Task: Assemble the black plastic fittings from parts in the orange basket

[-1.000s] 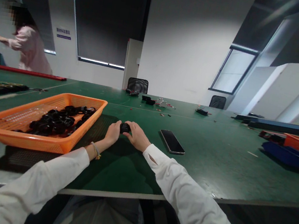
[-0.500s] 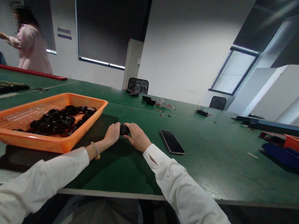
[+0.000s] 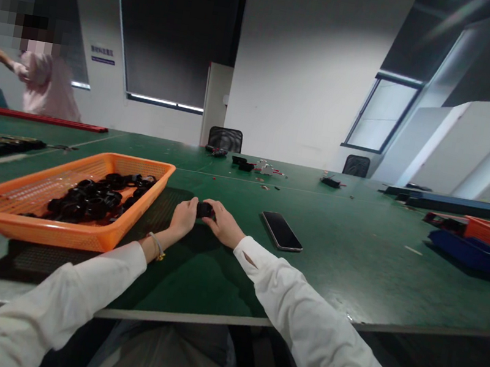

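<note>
Black part (image 3: 204, 209) over green table (image 3: 354, 257)

One head view; faces forward and down over the table (image 3: 352, 269).

one orange basket (image 3: 56, 228), one phone (image 3: 281, 231), two chairs (image 3: 225, 139)

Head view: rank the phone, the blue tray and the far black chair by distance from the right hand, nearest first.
1. Phone, just right of the right hand.
2. Black chair, behind the table, beyond the hand.
3. Blue tray, far right of the table.
</note>
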`<move>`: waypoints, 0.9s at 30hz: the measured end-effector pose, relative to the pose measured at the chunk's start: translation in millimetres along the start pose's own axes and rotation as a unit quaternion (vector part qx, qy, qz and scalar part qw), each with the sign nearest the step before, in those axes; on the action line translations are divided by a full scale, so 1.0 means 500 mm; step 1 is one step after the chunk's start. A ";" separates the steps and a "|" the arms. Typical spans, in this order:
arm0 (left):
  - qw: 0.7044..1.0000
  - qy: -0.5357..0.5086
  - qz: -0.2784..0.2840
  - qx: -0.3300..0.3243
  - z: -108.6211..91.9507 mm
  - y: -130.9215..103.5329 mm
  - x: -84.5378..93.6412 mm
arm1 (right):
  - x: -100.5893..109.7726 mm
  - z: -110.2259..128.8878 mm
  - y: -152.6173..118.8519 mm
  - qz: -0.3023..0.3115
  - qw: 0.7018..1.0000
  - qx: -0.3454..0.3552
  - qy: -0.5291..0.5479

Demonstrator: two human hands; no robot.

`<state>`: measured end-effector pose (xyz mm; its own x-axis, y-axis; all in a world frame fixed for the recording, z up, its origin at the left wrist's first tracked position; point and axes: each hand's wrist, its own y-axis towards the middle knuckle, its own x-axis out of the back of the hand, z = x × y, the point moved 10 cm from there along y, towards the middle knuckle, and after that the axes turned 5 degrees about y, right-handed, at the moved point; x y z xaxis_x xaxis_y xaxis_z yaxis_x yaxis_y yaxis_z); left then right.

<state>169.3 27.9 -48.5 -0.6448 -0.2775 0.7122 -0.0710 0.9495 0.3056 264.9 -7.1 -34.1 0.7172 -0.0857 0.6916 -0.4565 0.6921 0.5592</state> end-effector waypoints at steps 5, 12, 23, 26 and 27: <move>0.996 -0.061 0.035 0.052 0.023 0.006 -0.023 | 0.007 0.013 0.000 -0.002 0.999 0.038 0.012; 0.986 0.153 0.030 -0.058 -0.021 -0.008 -0.008 | 0.003 0.031 -0.001 0.026 0.995 0.083 -0.046; 0.972 0.216 0.026 -0.092 -0.034 -0.015 -0.008 | -0.001 0.014 -0.004 0.011 0.998 0.022 -0.057; 0.986 0.153 0.016 -0.062 -0.026 -0.009 0.000 | 0.002 0.012 -0.003 0.011 0.999 0.015 -0.037; 0.992 0.116 0.016 -0.044 -0.019 -0.006 0.000 | 0.003 0.013 -0.002 0.011 0.999 0.018 -0.033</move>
<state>176.9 23.7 -43.4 -0.4516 -0.2832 0.8461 0.0197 0.9449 0.3268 263.0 -12.7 -30.5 0.6709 -0.1181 0.7321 -0.4919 0.6679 0.5585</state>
